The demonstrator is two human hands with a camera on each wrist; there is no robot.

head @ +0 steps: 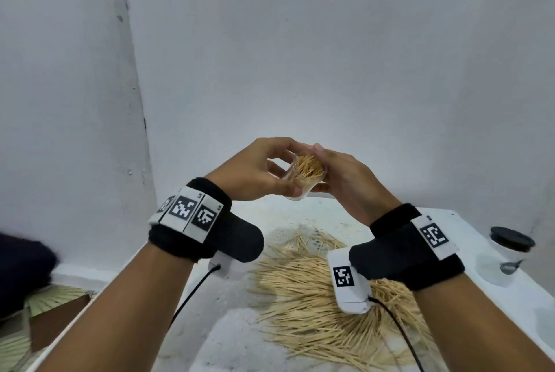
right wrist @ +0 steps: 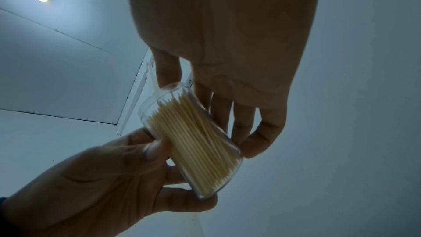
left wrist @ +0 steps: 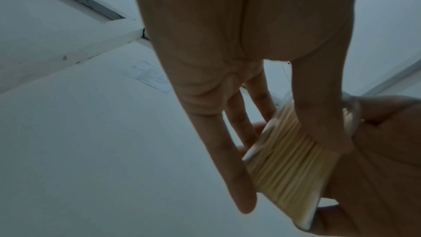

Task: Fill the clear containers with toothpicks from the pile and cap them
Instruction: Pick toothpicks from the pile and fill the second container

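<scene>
We hold both arms up in front of us, hands close together. Our left hand (head: 255, 167) curls its fingers and thumb around something. Our right hand (head: 348, 182) meets it from the right, thumb up, fingers wrapped underneath.

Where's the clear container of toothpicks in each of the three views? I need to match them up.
Head: clear container at centre, held up between both hands above the pile.
Left wrist: lower right, behind the left hand's fingers.
Right wrist: centre, tilted, mouth up-left.
Shared landmark: the left hand's thumb on its wall.
</scene>
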